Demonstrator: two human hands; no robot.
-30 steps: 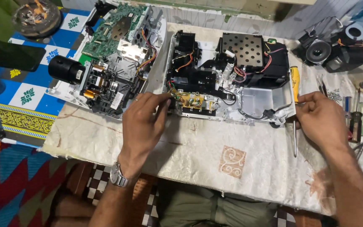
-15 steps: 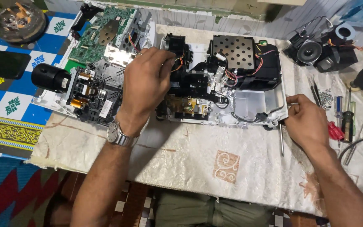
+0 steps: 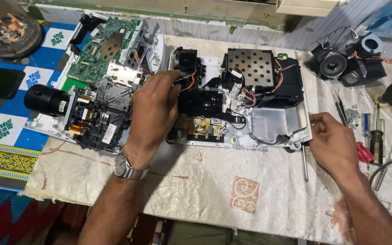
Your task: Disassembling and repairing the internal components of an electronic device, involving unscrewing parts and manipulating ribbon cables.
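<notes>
Two hands frame the opened white projector chassis (image 3: pixel 268 122) that lies on the cream cloth (image 3: pixel 196 190). Our left hand (image 3: pixel 153 113) is curled over the black block and wire bundle (image 3: pixel 189 84) at the chassis's left end, fingertips down among the orange and black leads; we cannot tell whether they pinch a wire or only press on it. Our right hand (image 3: pixel 334 143) rests against the chassis's right edge, fingers loosely bent, steadying the shell and holding nothing that we can make out; a thin metal shaft (image 3: pixel 305 161) lies just beside its thumb.

Between the two grips sit the perforated metal cover (image 3: pixel 252 68) and a small tan board (image 3: pixel 200 129), both still seated. Just left of the left hand lies the lifted-out optical assembly with its green circuit board (image 3: pixel 107 45) and black lens barrel (image 3: pixel 46 100). Beyond the right hand are screwdrivers (image 3: pixel 373 140) and a pair of black speakers (image 3: pixel 345 63).

We judge the strip-down to be well advanced: top shell and main board are off, while the fan, the cover and the wiring in the base remain in place.
</notes>
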